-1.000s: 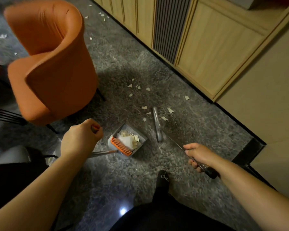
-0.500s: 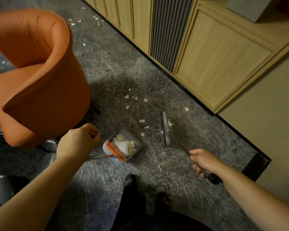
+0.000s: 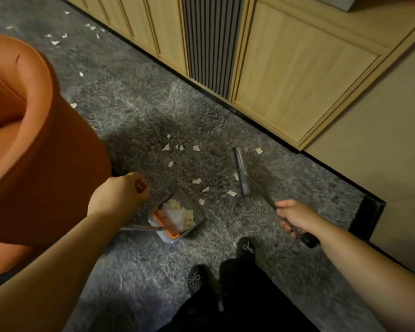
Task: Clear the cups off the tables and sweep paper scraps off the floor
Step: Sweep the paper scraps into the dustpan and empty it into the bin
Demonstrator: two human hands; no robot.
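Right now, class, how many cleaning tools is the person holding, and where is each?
2. The dustpan, on the carpet beside the orange chair, in the left hand; the broom, right of it, in the right hand.

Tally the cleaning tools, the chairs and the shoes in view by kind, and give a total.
Brooms: 1, the broom gripped by the right hand.
Dustpans: 1, the dustpan, its handle held by the left hand.
Chairs: 1, the orange chair.
Shoes: 2, black.
Total: 5.
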